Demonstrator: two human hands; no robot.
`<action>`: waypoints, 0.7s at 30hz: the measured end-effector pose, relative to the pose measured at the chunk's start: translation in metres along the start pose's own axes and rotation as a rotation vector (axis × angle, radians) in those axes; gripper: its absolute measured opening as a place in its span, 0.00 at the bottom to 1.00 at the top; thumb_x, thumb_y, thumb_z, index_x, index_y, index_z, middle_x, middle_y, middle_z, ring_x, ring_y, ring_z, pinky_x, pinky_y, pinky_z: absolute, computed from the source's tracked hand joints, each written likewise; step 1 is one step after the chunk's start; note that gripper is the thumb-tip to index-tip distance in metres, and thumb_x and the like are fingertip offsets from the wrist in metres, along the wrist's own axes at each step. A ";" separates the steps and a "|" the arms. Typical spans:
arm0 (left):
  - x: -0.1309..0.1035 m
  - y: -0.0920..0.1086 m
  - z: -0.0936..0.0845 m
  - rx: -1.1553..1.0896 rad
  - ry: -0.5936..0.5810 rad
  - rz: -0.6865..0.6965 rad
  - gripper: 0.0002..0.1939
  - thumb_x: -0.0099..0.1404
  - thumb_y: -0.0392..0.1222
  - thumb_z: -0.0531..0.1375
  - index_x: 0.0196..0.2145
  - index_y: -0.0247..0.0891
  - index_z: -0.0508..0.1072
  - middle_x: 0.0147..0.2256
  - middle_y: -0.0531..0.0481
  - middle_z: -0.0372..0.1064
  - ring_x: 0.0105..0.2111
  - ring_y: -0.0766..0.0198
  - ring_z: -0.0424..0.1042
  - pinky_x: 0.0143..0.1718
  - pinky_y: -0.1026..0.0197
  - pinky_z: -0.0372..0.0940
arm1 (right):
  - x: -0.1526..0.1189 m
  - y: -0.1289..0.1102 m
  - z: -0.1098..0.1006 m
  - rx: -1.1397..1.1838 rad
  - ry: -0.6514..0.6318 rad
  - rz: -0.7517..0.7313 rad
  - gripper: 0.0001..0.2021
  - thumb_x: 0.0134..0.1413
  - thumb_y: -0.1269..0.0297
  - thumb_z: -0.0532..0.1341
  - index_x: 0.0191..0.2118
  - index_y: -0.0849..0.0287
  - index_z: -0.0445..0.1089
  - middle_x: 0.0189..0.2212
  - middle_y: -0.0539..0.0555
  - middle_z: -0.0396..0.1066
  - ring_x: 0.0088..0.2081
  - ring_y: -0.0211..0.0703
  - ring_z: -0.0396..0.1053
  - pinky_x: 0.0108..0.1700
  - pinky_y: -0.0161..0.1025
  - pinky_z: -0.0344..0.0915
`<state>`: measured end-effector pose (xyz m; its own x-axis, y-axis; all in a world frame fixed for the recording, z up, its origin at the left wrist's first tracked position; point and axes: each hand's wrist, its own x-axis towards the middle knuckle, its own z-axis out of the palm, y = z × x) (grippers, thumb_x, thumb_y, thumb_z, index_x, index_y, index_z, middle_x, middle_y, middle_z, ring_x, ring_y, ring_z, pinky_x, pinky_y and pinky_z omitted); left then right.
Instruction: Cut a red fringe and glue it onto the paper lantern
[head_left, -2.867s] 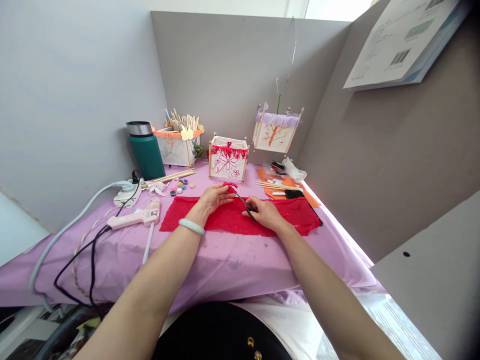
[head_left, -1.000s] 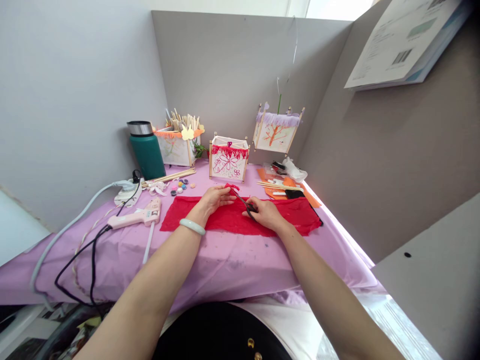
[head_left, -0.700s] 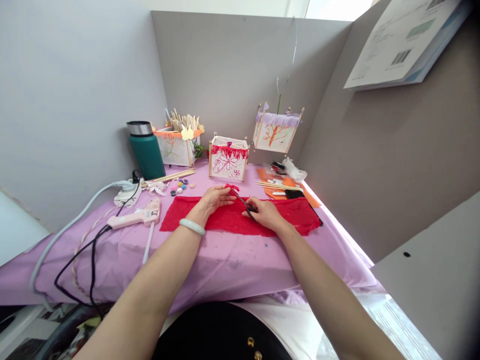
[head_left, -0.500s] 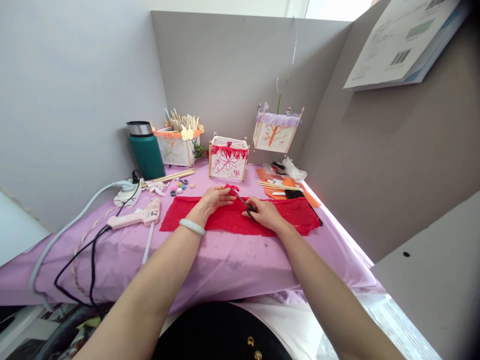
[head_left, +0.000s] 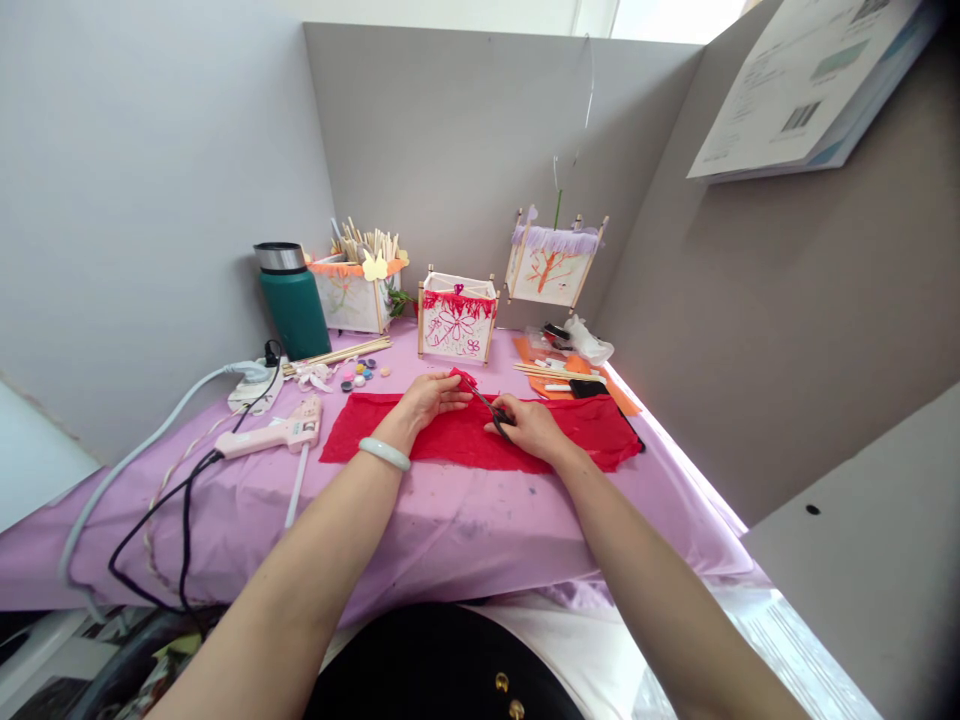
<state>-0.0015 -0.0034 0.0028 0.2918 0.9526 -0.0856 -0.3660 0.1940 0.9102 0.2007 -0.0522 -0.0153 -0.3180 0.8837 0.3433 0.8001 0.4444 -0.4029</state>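
My left hand (head_left: 430,400), with a pale bangle (head_left: 385,453) on its wrist, pinches a small piece of red material (head_left: 463,378) between thumb and fingertips. Fingers of my right hand (head_left: 531,427) are wrapped round the handles of dark scissors (head_left: 502,415), whose blades point up and left to the red piece. Both hands are over a long red sheet (head_left: 585,428) lying flat across the purple-covered table. Behind them stands a white box lantern (head_left: 456,330) with red fringe and a drawn flower. How far the blades are parted is too small to tell.
A green bottle (head_left: 295,305), a box of sticks (head_left: 352,300) and a pink glue gun (head_left: 274,435) with cords are on the left. At the right back are a purple-fringed lantern (head_left: 553,268), orange sheets (head_left: 626,392), sticks and a plastic bag (head_left: 589,342). Grey partitions (head_left: 480,150) enclose the table.
The red piece at my left fingertips has shifted shape slightly by the scissor tips. Both hands keep almost the same place.
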 end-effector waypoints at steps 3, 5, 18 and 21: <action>0.000 0.000 0.000 0.005 0.000 0.002 0.01 0.57 0.30 0.60 0.30 0.31 0.70 0.24 0.47 0.72 0.26 0.60 0.75 0.30 0.61 0.70 | 0.000 0.001 0.000 0.004 0.004 -0.001 0.14 0.49 0.54 0.62 0.40 0.55 0.67 0.26 0.48 0.70 0.25 0.37 0.65 0.28 0.31 0.53; 0.000 0.000 0.000 0.004 0.003 0.004 0.01 0.58 0.30 0.60 0.30 0.31 0.70 0.25 0.47 0.72 0.26 0.60 0.75 0.30 0.60 0.70 | 0.000 0.001 0.000 0.006 0.007 0.000 0.15 0.48 0.53 0.63 0.40 0.55 0.67 0.25 0.48 0.70 0.26 0.37 0.65 0.28 0.31 0.53; 0.003 -0.002 -0.002 0.040 -0.008 0.008 0.01 0.58 0.31 0.59 0.31 0.31 0.70 0.25 0.46 0.73 0.26 0.60 0.75 0.30 0.60 0.70 | 0.000 0.000 0.000 0.000 0.003 -0.003 0.15 0.49 0.52 0.62 0.40 0.56 0.66 0.26 0.49 0.70 0.25 0.37 0.65 0.28 0.31 0.52; 0.003 -0.003 -0.002 0.049 -0.007 0.008 0.01 0.58 0.31 0.59 0.31 0.31 0.71 0.25 0.45 0.73 0.26 0.61 0.75 0.31 0.60 0.70 | 0.000 0.000 0.000 0.000 -0.002 -0.001 0.15 0.49 0.53 0.62 0.40 0.56 0.66 0.26 0.49 0.70 0.25 0.37 0.64 0.28 0.31 0.52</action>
<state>-0.0016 -0.0001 -0.0009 0.2956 0.9523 -0.0754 -0.3249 0.1745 0.9295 0.2006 -0.0523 -0.0152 -0.3202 0.8836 0.3418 0.7997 0.4455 -0.4026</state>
